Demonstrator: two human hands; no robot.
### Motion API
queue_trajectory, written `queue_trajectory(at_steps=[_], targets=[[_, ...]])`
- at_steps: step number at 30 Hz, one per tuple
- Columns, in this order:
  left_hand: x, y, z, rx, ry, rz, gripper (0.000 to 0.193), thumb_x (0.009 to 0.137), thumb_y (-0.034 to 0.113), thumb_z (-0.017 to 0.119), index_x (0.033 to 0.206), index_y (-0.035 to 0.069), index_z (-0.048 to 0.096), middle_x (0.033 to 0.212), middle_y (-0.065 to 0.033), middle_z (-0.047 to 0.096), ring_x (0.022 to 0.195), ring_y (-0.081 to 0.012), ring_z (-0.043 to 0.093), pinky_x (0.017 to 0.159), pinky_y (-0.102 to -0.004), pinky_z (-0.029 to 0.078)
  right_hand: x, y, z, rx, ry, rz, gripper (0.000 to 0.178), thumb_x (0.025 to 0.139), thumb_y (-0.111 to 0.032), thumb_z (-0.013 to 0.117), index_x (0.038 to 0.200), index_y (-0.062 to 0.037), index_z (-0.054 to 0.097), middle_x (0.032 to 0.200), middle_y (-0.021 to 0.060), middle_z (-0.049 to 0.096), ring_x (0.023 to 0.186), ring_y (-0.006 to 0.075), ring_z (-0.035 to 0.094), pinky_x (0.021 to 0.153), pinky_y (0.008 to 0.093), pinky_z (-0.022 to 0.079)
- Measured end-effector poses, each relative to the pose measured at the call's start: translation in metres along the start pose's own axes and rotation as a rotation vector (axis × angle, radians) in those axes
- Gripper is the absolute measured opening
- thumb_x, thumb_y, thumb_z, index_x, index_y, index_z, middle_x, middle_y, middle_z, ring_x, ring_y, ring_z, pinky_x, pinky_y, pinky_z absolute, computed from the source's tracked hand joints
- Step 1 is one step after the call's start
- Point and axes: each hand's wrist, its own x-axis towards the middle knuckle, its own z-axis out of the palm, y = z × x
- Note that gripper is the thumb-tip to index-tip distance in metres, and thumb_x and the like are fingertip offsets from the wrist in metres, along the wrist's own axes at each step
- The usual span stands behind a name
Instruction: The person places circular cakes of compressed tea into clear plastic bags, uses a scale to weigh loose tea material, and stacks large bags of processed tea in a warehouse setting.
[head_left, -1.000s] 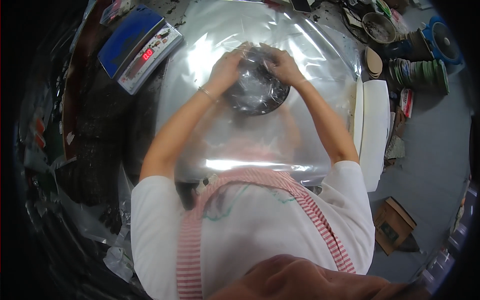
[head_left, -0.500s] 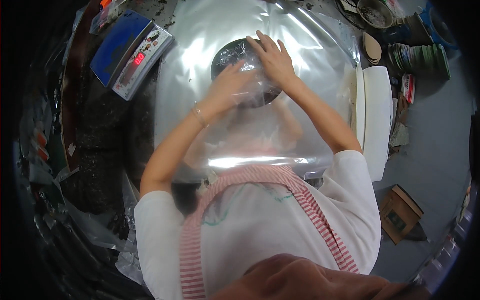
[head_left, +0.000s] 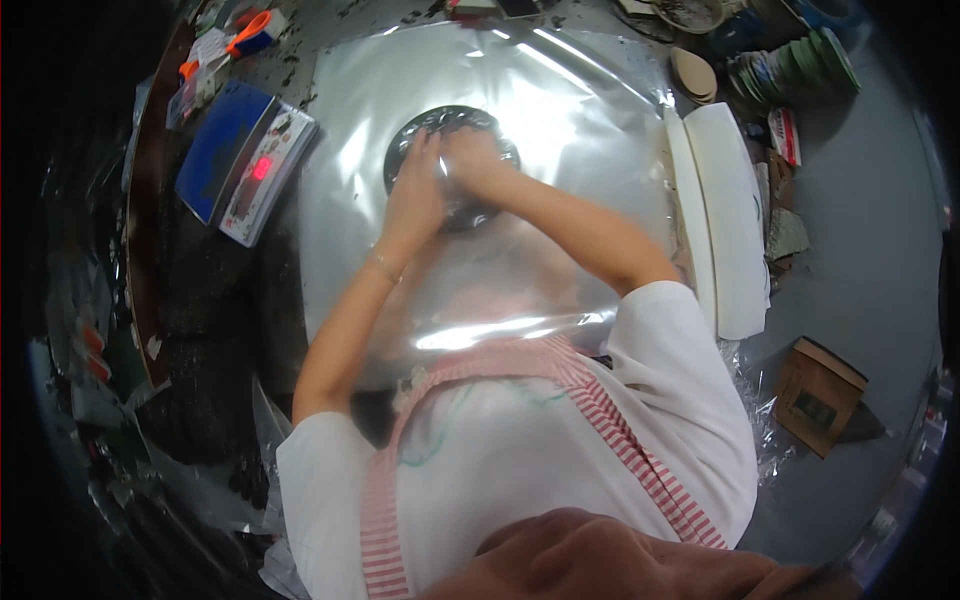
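Observation:
In the head view, a round, dark, glossy disc (head_left: 455, 118) lies on a large shiny silvery sheet (head_left: 345, 235). The disc's surface shows wrinkles and glints like clear film. On its left half rests my left hand (head_left: 416, 185), palm down with the fingers stretched toward the far rim. My right hand (head_left: 472, 155) presses close beside it, over the middle and right of the disc. Motion blurs the right fingers, and their shape is hard to make out. Together the hands hide much of the disc's centre.
A blue-topped scale (head_left: 225, 150) with a lit red display stands left of the sheet. Orange-handled scissors (head_left: 250, 35) lie behind it. A white roll (head_left: 725, 220), tan oval pieces (head_left: 693, 75), green-edged discs (head_left: 800, 70) and a cardboard box (head_left: 820, 395) are on the right.
My right hand has moved left and nearer, from the disc's far right side to beside my left hand. The left hand has shifted left and straightened. The whole view has shifted slightly.

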Motion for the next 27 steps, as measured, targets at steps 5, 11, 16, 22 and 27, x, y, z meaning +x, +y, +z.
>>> queue_trajectory(at_steps=[5, 11, 16, 22, 27], targets=[[0.010, -0.017, 0.003, 0.355, -0.181, 0.180, 0.043, 0.097, 0.017, 0.047, 0.136, -0.001, 0.046, 0.142, -0.0179, 0.046, 0.135, -0.0329, 0.039, 0.112, -0.0425, 0.030, -0.028, 0.027, -0.043, 0.298, -0.356, 0.046, 0.026, 0.090, -0.013, 0.049, 0.105, -0.0054, 0.068, 0.114, 0.0135, 0.066, 0.110, 0.0289, 0.060, 0.086, 0.0435, 0.051], [0.026, 0.019, -0.004, 0.454, -0.323, -0.051, 0.043, 0.096, 0.033, 0.048, 0.130, 0.008, 0.055, 0.130, -0.0112, 0.055, 0.126, -0.0299, 0.046, 0.103, -0.0453, 0.036, -0.260, 0.203, -0.128, 0.560, 0.542, 0.792, 0.041, 0.096, -0.023, 0.051, 0.131, -0.0027, 0.052, 0.134, 0.0201, 0.052, 0.125, 0.0320, 0.050, 0.103, 0.0371, 0.040], [0.024, 0.031, 0.017, 0.391, -0.219, 0.057, 0.048, 0.093, 0.039, 0.054, 0.133, 0.013, 0.052, 0.131, -0.0099, 0.051, 0.129, -0.0312, 0.039, 0.104, -0.0479, 0.031, -0.391, 0.239, -0.124, 0.221, -0.286, 1.488, 0.085, 0.091, -0.067, 0.039, 0.114, 0.0114, 0.061, 0.130, 0.0315, 0.051, 0.123, 0.0431, 0.047, 0.104, 0.0478, 0.036], [0.016, 0.017, 0.057, 0.308, -0.230, 0.187, 0.039, 0.096, 0.030, 0.049, 0.129, 0.011, 0.057, 0.131, -0.0109, 0.051, 0.127, -0.0298, 0.041, 0.104, -0.0452, 0.032, -0.360, 0.176, -0.081, 0.668, -0.211, 0.984, 0.050, 0.096, -0.048, 0.047, 0.117, -0.0058, 0.064, 0.135, 0.0232, 0.050, 0.131, 0.0352, 0.043, 0.108, 0.0534, 0.029], [0.022, 0.014, 0.059, 0.323, -0.296, 0.073, 0.034, 0.096, 0.028, 0.049, 0.122, 0.012, 0.063, 0.128, -0.0102, 0.052, 0.122, -0.0293, 0.045, 0.102, -0.0450, 0.033, -0.410, 0.223, -0.029, -0.116, 0.283, 0.852, 0.028, 0.091, -0.023, 0.056, 0.114, -0.0074, 0.060, 0.131, 0.0147, 0.055, 0.123, 0.0317, 0.051, 0.105, 0.0427, 0.036]])
